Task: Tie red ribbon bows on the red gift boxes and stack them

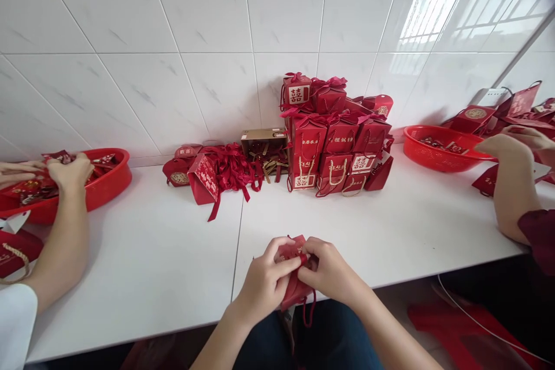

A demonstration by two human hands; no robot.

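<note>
My left hand (266, 280) and my right hand (332, 272) meet at the near edge of the white table (173, 254). Both are closed on a small red gift box (292, 251) with a dangling red ribbon. My fingers pinch its top, and its lower part hangs below the table edge. A stack of finished red gift boxes (333, 139) stands against the tiled wall behind it.
A pile of red ribbons and flat boxes (217, 173) and an open brown carton (264, 144) lie left of the stack. A person on the left reaches into a red basin (104, 185). Another person's arm (511, 185) is beside a red basin (437, 150) on the right.
</note>
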